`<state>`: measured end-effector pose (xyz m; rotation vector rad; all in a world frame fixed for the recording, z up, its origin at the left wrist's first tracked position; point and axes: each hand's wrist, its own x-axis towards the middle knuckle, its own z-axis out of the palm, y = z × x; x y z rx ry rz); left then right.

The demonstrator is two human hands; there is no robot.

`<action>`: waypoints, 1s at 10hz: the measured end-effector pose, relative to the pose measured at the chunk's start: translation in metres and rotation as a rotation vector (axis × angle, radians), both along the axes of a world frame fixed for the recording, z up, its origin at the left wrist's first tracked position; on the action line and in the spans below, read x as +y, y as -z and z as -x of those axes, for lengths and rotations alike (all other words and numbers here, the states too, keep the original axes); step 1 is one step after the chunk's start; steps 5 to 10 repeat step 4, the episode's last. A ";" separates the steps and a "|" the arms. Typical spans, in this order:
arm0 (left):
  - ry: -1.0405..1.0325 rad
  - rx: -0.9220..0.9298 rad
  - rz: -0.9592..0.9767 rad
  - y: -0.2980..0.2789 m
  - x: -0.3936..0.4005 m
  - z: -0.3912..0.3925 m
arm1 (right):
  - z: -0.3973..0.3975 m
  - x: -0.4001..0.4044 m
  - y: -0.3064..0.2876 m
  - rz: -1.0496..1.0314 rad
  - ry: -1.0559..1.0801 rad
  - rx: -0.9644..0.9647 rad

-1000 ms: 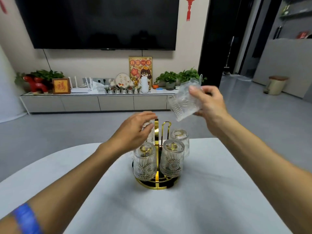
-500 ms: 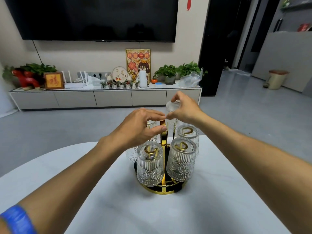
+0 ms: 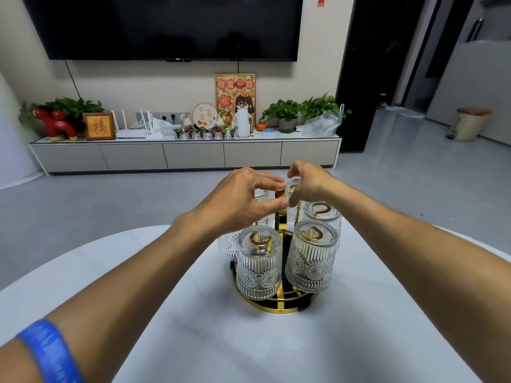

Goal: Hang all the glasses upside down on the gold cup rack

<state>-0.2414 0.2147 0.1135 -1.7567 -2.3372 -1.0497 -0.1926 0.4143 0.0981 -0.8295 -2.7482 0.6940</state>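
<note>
White desk in a living room, with a dark television and a low cabinet on the far wall. Reaching in from the left, the left hand pinches thumb and forefinger narrowly on the gold handle at the top of the rack, steadying it. At centre, two ribbed glasses already hang upside down on the near pegs, with more behind them. From the right, the right hand grips the base of a far glass, lowering it mouth-down over a far peg. Whether it is fully seated cannot be told. The glasses look rigid, breakable and probably slippery; the ribbed sides or thick base likely offer the safest hold.
</note>
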 end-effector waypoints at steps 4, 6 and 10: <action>-0.054 -0.005 0.037 -0.003 0.002 -0.009 | -0.009 0.000 0.000 -0.005 -0.031 0.030; -0.054 -0.005 0.037 -0.003 0.002 -0.009 | -0.009 0.000 0.000 -0.005 -0.031 0.030; -0.054 -0.005 0.037 -0.003 0.002 -0.009 | -0.009 0.000 0.000 -0.005 -0.031 0.030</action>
